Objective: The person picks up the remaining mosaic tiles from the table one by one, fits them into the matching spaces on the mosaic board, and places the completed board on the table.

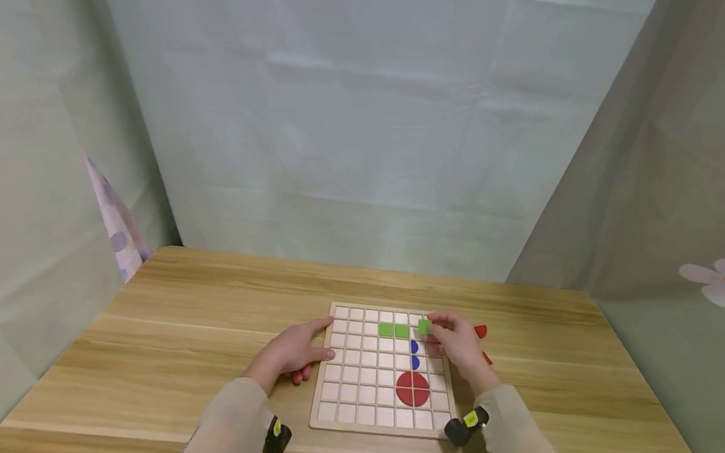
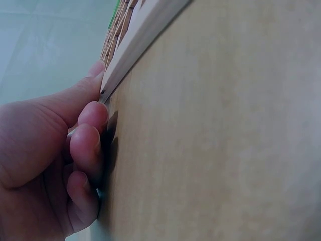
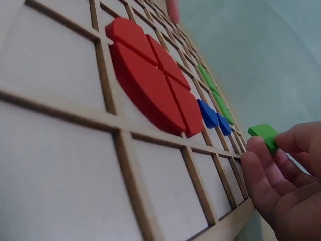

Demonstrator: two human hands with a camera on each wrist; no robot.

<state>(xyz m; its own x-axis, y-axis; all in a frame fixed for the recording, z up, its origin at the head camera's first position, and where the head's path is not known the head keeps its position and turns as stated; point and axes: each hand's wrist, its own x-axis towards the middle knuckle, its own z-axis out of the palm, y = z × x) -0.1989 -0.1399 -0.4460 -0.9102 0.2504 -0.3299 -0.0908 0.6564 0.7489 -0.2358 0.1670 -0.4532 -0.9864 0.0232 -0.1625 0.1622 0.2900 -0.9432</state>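
My right hand (image 1: 458, 341) pinches a green square tile (image 3: 265, 133) between thumb and fingers, just above the upper right of a wooden grid board (image 1: 348, 392). In the head view, two green square tiles (image 1: 394, 330) lie side by side in cells to the left of that hand. Below it sit two blue half-round pieces (image 1: 414, 355) and a red circle (image 1: 413, 389) made of quarter pieces. My left hand (image 1: 292, 350) rests at the board's left edge, index finger and thumb touching the rim; its other fingers bend loosely near the tabletop (image 2: 210, 130).
Red pieces (image 1: 480, 331) lie on the table to the right of the board, partly behind my right hand. Pale curtains (image 1: 371, 126) hang behind the wooden table (image 1: 215, 278) and at both sides.
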